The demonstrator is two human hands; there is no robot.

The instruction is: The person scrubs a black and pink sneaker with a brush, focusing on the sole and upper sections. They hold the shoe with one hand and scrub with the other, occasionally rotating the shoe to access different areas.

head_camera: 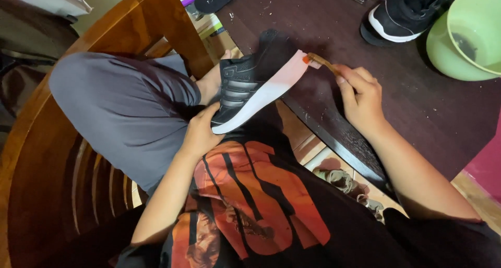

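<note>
My left hand grips a black sneaker with a white sole by its heel end, holding it on its side over my lap. The shoe's toe points toward the dark table. My right hand holds a thin brown brush handle, whose tip touches the pale front part of the sole. My bare foot rests behind the shoe on my raised knee.
A dark wooden table lies to the right, bearing a second black sneaker and a light green plastic bowl. A wooden chair surrounds me on the left. A crumpled cloth lies on the floor below.
</note>
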